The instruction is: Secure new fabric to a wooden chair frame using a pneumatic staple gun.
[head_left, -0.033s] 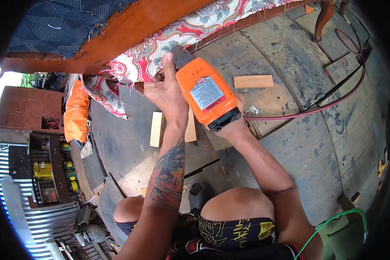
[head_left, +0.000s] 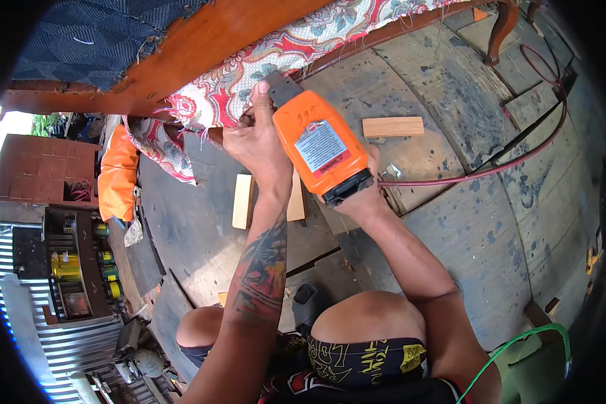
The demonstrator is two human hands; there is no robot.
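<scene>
My right hand (head_left: 362, 203) grips an orange pneumatic staple gun (head_left: 291, 128) from below, its fingers mostly hidden behind the tool's body. The gun's dark nose lies against the floral fabric (head_left: 225, 84) along the underside of a wooden furniture frame (head_left: 182, 50). Close beside the nose, my left hand (head_left: 259, 145) pinches the frayed fabric edge at the frame, thumb pointing up and fingers curled. A loose flap of the same fabric hangs left of that hand. A red air hose (head_left: 478, 177) runs right from near my right hand.
Wooden blocks (head_left: 393, 126) lie on the worn board floor (head_left: 444, 236), one partly behind my left forearm. An orange cloth bundle (head_left: 118, 178) and a shelf with cans (head_left: 81, 262) stand left. A curved furniture leg (head_left: 501, 37) is at far right, and a green cord (head_left: 518, 333) near my right elbow.
</scene>
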